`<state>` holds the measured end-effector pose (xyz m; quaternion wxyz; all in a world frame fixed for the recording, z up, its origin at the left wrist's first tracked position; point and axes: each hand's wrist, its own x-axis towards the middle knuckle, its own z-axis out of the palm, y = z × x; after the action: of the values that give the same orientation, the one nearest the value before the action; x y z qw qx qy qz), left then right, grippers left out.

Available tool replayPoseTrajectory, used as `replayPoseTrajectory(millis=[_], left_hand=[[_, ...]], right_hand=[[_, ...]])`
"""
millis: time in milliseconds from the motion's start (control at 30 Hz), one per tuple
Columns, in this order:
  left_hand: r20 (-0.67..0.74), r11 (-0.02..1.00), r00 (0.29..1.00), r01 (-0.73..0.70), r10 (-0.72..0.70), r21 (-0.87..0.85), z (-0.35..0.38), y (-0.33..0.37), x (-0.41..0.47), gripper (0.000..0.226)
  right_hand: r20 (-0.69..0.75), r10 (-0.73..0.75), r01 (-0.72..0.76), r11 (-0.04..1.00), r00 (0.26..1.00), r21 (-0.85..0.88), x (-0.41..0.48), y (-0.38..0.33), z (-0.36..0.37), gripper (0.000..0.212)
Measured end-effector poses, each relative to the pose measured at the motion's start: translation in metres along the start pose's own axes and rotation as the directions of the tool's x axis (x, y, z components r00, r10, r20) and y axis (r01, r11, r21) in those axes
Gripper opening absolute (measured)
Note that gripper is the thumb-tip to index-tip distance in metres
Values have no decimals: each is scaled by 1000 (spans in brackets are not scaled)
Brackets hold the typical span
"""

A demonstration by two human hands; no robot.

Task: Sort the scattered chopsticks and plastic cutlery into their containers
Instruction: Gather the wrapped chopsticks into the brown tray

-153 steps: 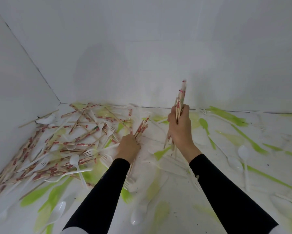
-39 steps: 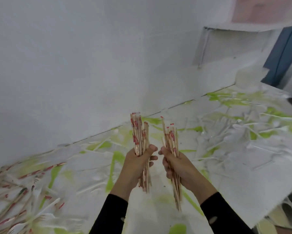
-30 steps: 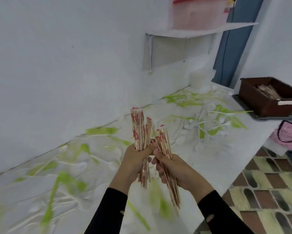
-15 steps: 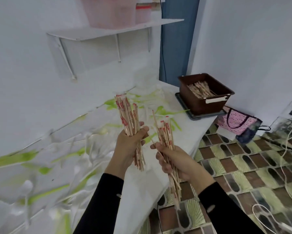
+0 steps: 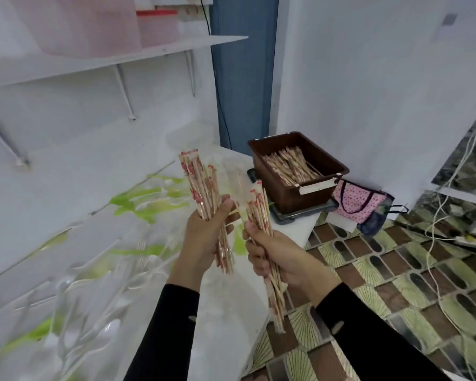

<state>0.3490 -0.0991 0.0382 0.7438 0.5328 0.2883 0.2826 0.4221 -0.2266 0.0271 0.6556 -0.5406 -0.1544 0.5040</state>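
the left hand (image 5: 203, 239) is clenched round one upright bundle of wrapped chopsticks (image 5: 199, 182), the right hand (image 5: 276, 255) grips a second bundle (image 5: 258, 213) just beside it, both over the edge of the surface (image 5: 225, 323). the brown bin (image 5: 294, 196), part-filled with chopsticks, sits ahead at the far end. carry both over it, lay them lengthwise like those inside, and loosen the fingers only once low, lest any spill

- The left hand (image 5: 203, 243) holds one chopstick bundle (image 5: 201, 185), the right hand (image 5: 280, 257) a second bundle (image 5: 258, 210) just beside it, above the counter (image 5: 225, 312) edge
- On a tray (image 5: 294, 215) at the counter's far end stands a bin (image 5: 308, 193) with chopsticks (image 5: 289, 166) inside
- Right of the bin, on the floor (image 5: 396, 270), lies a bag (image 5: 357, 200)
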Motion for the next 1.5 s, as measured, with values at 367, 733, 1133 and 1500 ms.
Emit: replayPoseTrajectory(millis=[367, 733, 1133, 1500], left_hand=[[44, 992, 998, -27, 33, -122, 106, 15, 126, 13], [61, 978, 979, -189, 195, -85, 167, 25, 192, 32], [35, 952, 992, -123, 117, 279, 212, -58, 240, 42], [30, 534, 979, -135, 202, 834, 214, -94, 252, 63]], right_hand=[[-344, -286, 315, 948, 894, 33, 88, -146, -85, 43], [-504, -498, 530, 843, 706, -90, 132, -205, -125, 29], [-358, -439, 315, 880, 824, -355, 202, -167, -197, 17], [-49, -194, 35, 404, 980, -914, 240, -173, -246, 60]])
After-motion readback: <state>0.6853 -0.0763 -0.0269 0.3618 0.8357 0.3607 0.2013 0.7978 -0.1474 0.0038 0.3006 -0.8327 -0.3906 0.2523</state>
